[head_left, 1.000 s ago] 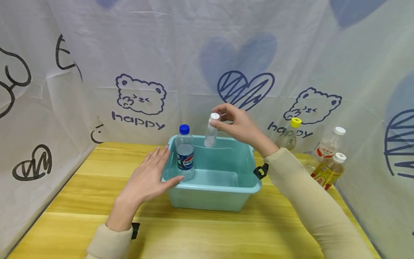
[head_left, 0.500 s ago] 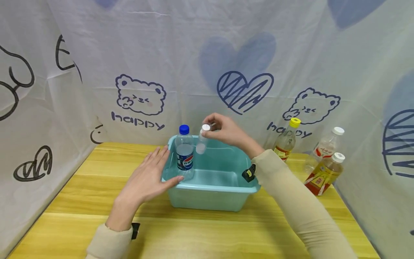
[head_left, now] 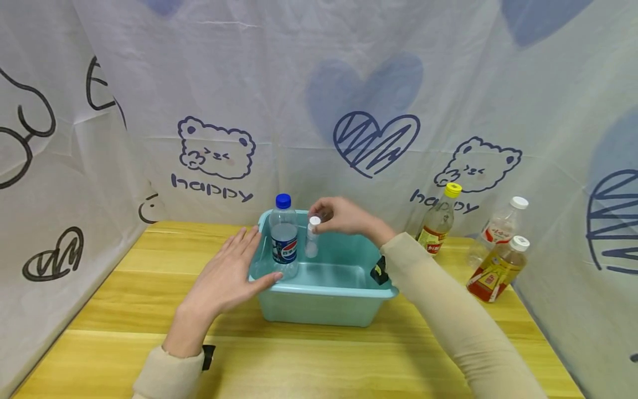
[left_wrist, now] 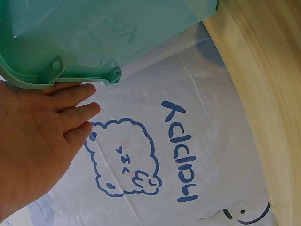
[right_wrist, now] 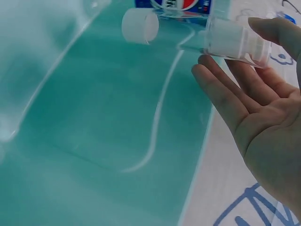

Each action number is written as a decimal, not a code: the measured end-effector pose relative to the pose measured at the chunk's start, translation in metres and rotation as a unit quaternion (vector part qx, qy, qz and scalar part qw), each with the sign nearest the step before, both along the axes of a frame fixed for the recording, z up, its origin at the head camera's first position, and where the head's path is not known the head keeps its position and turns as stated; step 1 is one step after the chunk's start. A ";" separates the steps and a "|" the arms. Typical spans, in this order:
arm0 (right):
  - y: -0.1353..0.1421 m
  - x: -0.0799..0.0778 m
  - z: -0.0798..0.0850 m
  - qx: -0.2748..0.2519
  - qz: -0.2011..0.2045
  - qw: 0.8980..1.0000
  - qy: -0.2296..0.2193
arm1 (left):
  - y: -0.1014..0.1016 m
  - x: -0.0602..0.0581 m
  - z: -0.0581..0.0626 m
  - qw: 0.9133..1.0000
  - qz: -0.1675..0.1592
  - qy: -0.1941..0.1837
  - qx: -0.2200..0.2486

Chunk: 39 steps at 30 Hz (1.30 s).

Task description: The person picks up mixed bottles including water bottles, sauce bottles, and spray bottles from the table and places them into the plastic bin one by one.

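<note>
Small clear bottle (head_left: 311, 248) sits between thumb and fingers of our right hand (head_left: 344, 216), pinched near its white cap. Our left hand (head_left: 226, 277) lies with fingers straight against the nine o'clock end of the teal tub (head_left: 319, 307), thumb over its near rim. Over the past second we have brought the bottle down and toward nine o'clock, from above the tub's far edge to within its walls; we judge it nearly placed, though we cannot tell whether its base touches the floor.

Counting outward: one tub, with two bottles within, ours and one blue-capped bottle (head_left: 284, 249) just beside it at nine o'clock. Around three o'clock on the worktop (head_left: 324, 360) we count three more: one yellow-capped bottle (head_left: 432, 235), one clear red-labelled bottle (head_left: 497, 233) and one amber bottle (head_left: 493, 277), the latter two white-capped.
</note>
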State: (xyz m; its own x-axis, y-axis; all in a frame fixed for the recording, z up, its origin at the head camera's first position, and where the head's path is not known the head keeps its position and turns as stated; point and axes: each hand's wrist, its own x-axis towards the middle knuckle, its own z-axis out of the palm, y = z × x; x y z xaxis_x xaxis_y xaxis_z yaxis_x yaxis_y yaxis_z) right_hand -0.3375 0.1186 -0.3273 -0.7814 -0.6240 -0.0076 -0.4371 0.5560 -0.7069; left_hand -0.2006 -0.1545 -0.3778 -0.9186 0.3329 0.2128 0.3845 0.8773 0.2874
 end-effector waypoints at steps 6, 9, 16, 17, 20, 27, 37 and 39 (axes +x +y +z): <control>-0.003 -0.003 -0.012 0.044 0.017 0.999 -0.008 | -0.001 0.000 -0.001 1.000 0.001 -0.002 0.002; -0.003 -0.005 -0.019 0.062 0.023 0.998 -0.010 | 0.000 0.000 -0.001 1.000 0.001 -0.003 0.003; -0.003 -0.006 -0.028 0.085 0.049 0.995 0.010 | 0.000 0.001 -0.001 1.000 0.001 -0.003 0.004; -0.003 -0.006 -0.029 0.085 0.050 0.995 0.009 | 0.000 0.001 -0.001 1.000 0.000 -0.003 0.005; -0.004 -0.006 -0.029 0.093 0.053 0.994 0.004 | 0.000 0.001 -0.001 1.000 -0.001 -0.003 0.006; -0.007 -0.007 -0.030 0.118 0.064 0.991 0.011 | 0.000 0.000 -0.001 1.000 0.000 -0.004 0.004; -0.011 -0.008 -0.034 0.141 0.059 0.988 0.010 | -0.001 -0.001 -0.001 1.000 0.000 -0.005 0.007; -0.011 -0.008 -0.034 0.144 0.054 0.988 0.006 | -0.001 -0.001 -0.001 1.000 0.000 -0.004 0.007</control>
State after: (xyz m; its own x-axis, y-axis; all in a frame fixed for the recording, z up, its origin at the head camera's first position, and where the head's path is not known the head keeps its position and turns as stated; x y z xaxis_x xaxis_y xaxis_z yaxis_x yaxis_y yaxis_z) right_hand -0.3453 0.1075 -0.3615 -0.7116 -0.6771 -0.1877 -0.5123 0.6828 -0.5209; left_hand -0.2015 -0.1555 -0.3783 -0.9204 0.3305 0.2090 0.3822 0.8732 0.3023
